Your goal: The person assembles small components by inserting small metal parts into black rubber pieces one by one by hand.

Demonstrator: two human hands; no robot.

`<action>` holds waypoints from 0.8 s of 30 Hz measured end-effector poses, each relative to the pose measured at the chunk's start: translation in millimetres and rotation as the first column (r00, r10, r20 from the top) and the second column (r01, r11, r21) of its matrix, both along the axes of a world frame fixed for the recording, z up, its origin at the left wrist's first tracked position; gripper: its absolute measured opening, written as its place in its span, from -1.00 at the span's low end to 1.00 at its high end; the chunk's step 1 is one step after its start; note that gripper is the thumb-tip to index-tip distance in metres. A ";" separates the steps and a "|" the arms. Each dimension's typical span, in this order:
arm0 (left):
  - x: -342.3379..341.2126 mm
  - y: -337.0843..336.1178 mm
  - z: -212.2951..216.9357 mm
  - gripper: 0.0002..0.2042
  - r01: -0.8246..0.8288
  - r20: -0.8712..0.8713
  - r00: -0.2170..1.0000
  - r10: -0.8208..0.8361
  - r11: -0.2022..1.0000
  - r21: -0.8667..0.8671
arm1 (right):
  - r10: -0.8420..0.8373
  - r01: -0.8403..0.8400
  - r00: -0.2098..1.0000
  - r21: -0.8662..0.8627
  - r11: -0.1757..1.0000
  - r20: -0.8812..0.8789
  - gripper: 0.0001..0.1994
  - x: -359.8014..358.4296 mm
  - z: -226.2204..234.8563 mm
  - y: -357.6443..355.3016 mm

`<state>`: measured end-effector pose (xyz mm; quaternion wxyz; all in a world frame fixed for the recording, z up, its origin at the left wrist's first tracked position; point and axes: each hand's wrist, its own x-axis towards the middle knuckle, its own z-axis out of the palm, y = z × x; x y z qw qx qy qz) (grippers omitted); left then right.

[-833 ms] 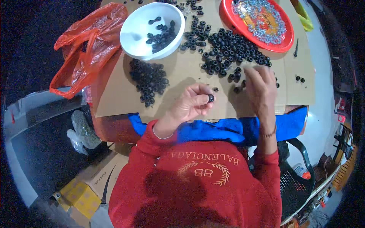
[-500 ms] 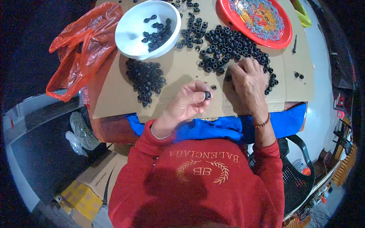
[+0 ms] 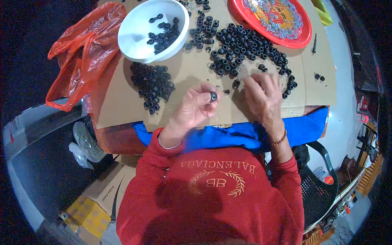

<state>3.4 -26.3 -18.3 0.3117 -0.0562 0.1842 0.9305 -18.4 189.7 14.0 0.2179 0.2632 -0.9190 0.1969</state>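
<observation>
My left hand point(image 3: 195, 105) is closed, pinching a small round black part with a hole in its middle point(image 3: 213, 96) between thumb and fingertips. To its right my right hand point(image 3: 263, 96) is held low over the cardboard with fingers curled downward; what its fingertips hold, if anything, is hidden. A similar black part point(image 3: 236, 83) sits just beside those fingertips. Beyond the right hand spreads a large pile of loose black parts point(image 3: 245, 47). A heap of black pieces point(image 3: 151, 83) lies on the left, in front of a white bowl point(image 3: 130, 41) with several joined black pieces inside.
Flattened cardboard point(image 3: 192, 69) covers the table. A red plate point(image 3: 305, 38) of small clear bits stands at the far right, a red plastic bag point(image 3: 81, 61) at the left. Blue cloth point(image 3: 228, 139) hangs at the near edge. A thin dark tool point(image 3: 314, 44) lies at right.
My right hand has drawn back from the pile toward me, and a black part now shows beside its fingertips. My left hand has shifted slightly left, still pinching its part.
</observation>
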 end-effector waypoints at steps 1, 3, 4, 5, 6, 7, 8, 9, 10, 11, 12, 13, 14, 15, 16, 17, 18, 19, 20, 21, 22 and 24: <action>-0.8 1.0 -0.5 -0.84 0.006 -0.001 1.000 -0.006 1.000 0.004 | 0.016 -0.015 1.000 -0.035 0.999 0.004 -0.72 5.0 3.1 -2.3; -1.3 2.7 -1.2 -0.84 -0.006 0.016 1.000 0.005 0.999 0.034 | 0.075 -0.073 0.996 -0.044 0.996 0.049 -0.72 11.2 3.1 -11.4; -1.4 2.8 -0.3 -0.84 -0.004 0.015 1.000 0.004 0.999 0.033 | 0.068 -0.066 0.995 -0.026 0.997 0.076 -0.71 14.7 0.1 -18.2; -1.5 3.0 0.4 -0.84 -0.008 0.002 1.000 0.008 0.999 0.033 | 0.060 -0.060 0.993 -0.008 0.998 0.102 -0.70 17.6 -2.8 -23.6; -1.6 3.2 1.0 -0.83 -0.012 -0.010 1.000 0.012 0.999 0.033 | 0.060 -0.059 0.993 -0.009 0.998 0.100 -0.70 18.9 -6.0 -26.1; -1.9 3.5 0.2 -0.83 -0.012 -0.012 1.000 0.013 0.999 0.033 | 0.044 -0.047 0.992 0.022 0.999 0.117 -0.70 19.5 -9.3 -28.2; -2.2 4.0 -1.2 -0.83 -0.011 -0.006 1.000 0.012 0.999 0.039 | 0.027 -0.034 0.991 0.054 0.998 0.132 -0.71 19.6 -10.5 -29.2; -2.7 4.3 -2.0 -0.83 -0.010 0.000 1.000 0.010 0.999 0.045 | 0.027 -0.034 0.991 0.055 0.998 0.130 -0.71 19.6 -9.8 -29.3; -2.4 4.2 -1.5 -0.83 -0.012 0.000 1.000 0.012 0.999 0.044 | 0.023 -0.032 0.990 0.066 0.997 0.137 -0.70 20.5 -8.9 -29.2; -2.3 4.2 -0.8 -0.83 -0.016 -0.007 1.000 0.016 0.999 0.043 | 0.018 -0.029 0.989 0.077 0.997 0.144 -0.69 21.2 -8.3 -28.8; -2.3 4.4 -0.4 -0.83 -0.019 -0.013 1.000 0.020 0.999 0.042 | 0.018 -0.029 0.989 0.078 0.997 0.144 -0.69 21.5 -8.2 -27.1; -1.8 4.1 0.2 -0.83 -0.023 -0.013 1.000 0.024 0.999 0.041 | 0.047 -0.043 0.993 -0.033 0.999 0.108 -0.71 22.0 -8.0 -25.1; -1.6 4.1 0.6 -0.83 -0.026 -0.017 0.999 0.027 0.999 0.029 | 0.071 -0.060 0.995 -0.143 0.988 0.070 -0.73 22.6 -7.8 -22.9; -1.4 4.1 1.2 -0.82 -0.029 -0.020 0.999 0.030 0.999 0.016 | 0.074 -0.063 0.995 -0.145 0.987 0.070 -0.73 24.2 -5.3 -20.6; -1.5 4.0 0.9 -0.82 -0.029 -0.019 0.999 0.030 0.999 0.016 | 0.118 0.011 0.943 -0.381 0.924 0.312 -0.76 26.6 -0.9 -17.9; -1.6 4.0 1.2 -0.82 -0.030 -0.024 0.999 0.031 0.999 0.013 | 0.215 0.142 0.830 -0.569 0.810 0.514 -0.79 28.5 4.4 -16.5; -1.3 3.7 1.1 -0.82 -0.032 -0.029 0.999 0.032 0.999 0.009 | 0.225 0.198 0.790 -0.585 0.786 0.570 -0.88 28.8 11.1 -17.0; -1.4 4.3 0.5 -0.82 -0.029 -0.030 0.999 0.029 1.000 0.010 | 0.222 0.200 0.791 -0.585 0.786 0.570 -0.88 31.1 12.4 -18.1; -1.2 4.7 -0.7 -0.82 -0.027 -0.031 0.999 0.027 1.000 0.001 | 0.320 0.305 0.721 -0.696 0.650 0.615 -0.88 33.3 13.6 -20.0; -1.3 5.2 -1.3 -0.82 -0.025 -0.033 0.999 0.025 1.000 -0.008 | 0.427 0.417 0.649 -0.764 0.493 0.630 -0.88 35.3 14.6 -21.5; -1.1 5.3 -0.9 -0.82 -0.025 -0.032 0.999 0.025 1.000 -0.009 | 0.428 0.418 0.648 -0.764 0.492 0.630 -0.88 37.1 17.4 -22.4; -1.0 6.1 -0.1 -0.82 -0.033 -0.076 0.997 0.027 0.996 -0.077 | 0.504 0.520 0.521 -0.724 0.453 0.689 -0.86 39.1 25.1 -23.4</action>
